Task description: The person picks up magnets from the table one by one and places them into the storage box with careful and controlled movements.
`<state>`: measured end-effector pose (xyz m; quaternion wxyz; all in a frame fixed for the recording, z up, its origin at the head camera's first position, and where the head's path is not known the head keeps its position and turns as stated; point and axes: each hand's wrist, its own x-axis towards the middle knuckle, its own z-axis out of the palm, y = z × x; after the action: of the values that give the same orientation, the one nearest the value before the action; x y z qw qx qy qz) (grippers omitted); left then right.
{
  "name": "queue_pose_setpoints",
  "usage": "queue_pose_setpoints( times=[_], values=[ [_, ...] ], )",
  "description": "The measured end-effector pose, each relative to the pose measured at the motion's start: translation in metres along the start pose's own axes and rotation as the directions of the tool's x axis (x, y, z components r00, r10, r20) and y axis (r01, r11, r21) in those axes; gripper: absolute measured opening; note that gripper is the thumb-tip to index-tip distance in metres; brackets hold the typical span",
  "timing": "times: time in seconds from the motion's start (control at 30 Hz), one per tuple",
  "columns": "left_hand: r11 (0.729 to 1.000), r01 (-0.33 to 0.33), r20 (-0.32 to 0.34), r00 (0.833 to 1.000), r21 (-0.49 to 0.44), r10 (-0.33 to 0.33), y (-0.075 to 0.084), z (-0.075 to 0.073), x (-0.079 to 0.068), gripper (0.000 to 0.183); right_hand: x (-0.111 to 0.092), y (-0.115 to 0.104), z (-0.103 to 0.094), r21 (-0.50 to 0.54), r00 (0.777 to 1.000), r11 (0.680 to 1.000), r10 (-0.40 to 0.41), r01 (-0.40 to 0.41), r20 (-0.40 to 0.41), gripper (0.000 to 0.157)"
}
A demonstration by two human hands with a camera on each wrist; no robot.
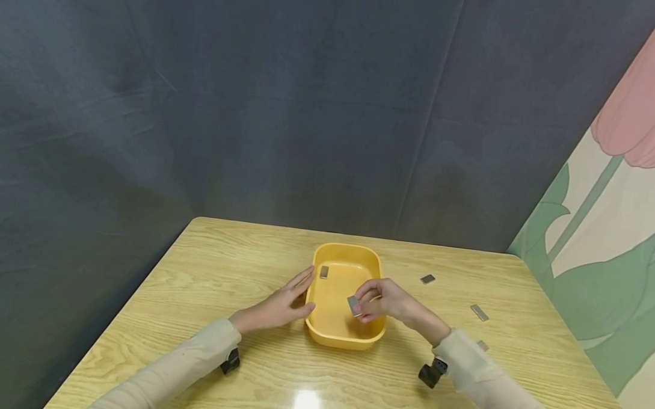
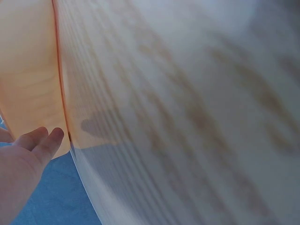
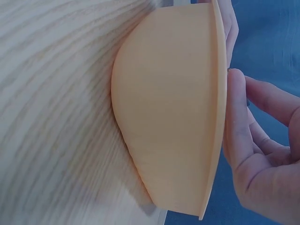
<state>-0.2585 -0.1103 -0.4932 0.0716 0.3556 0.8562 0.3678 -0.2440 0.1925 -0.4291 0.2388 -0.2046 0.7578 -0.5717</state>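
A yellow plastic bin point(image 1: 345, 343) stands on the wooden table. My left hand point(image 1: 279, 306) lies along its left side, fingers fairly straight and touching the rim area; in the left wrist view this hand point(image 2: 29, 161) shows beside the bin wall point(image 2: 33, 89). Over the bin's right half, my right hand point(image 1: 391, 300) pinches a small grey rectangular piece point(image 1: 352, 305) between thumb and fingers. A similar dark piece point(image 1: 324, 272) rests inside the bin, near its upper left. In the right wrist view the bin wall point(image 3: 164, 108) hides most of what the right hand point(image 3: 267, 164) holds.
Right of the bin lie a dark rectangular piece point(image 1: 428, 279), a grey one point(image 1: 479, 312) and another point(image 1: 482, 345) partly behind the right sleeve. A dark curtain point(image 1: 309, 107) hangs behind the table point(image 1: 239, 243). A wall with a painted tulip point(image 1: 629, 239) borders the right side.
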Motion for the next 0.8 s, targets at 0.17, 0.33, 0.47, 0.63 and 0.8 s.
queue_pose_setpoints(
  times=[0.17, 0.33, 0.47, 0.63, 0.8],
  values=[
    [1.000, 0.000, 0.008, 1.000, 0.003, 0.000, 0.001, -0.001, 0.000, 0.080, 0.003, 0.002, 0.004, -0.004, 1.000, 1.000, -0.003, 0.003, 0.010, 0.020],
    [1.000, -0.004, 0.005, 1.000, -0.003, 0.004, 0.003, -0.001, -0.001, 0.079, 0.005, 0.004, 0.009, -0.009, 1.000, 1.000, -0.010, 0.010, 0.025, 0.019],
    [1.000, -0.018, 0.001, 1.000, -0.005, 0.018, 0.004, -0.001, -0.001, 0.078, 0.006, 0.004, 0.013, -0.010, 1.000, 1.000, -0.005, 0.006, 0.024, 0.017],
    [1.000, -0.017, 0.005, 1.000, -0.005, 0.017, 0.004, -0.002, -0.001, 0.077, 0.007, 0.004, 0.015, -0.006, 1.000, 1.000, 0.015, -0.015, 0.022, 0.017],
    [1.000, -0.011, -0.002, 1.000, -0.009, 0.011, 0.006, -0.002, -0.002, 0.078, 0.008, 0.004, 0.017, -0.006, 0.999, 1.000, 0.020, -0.020, 0.033, 0.019]
  ],
)
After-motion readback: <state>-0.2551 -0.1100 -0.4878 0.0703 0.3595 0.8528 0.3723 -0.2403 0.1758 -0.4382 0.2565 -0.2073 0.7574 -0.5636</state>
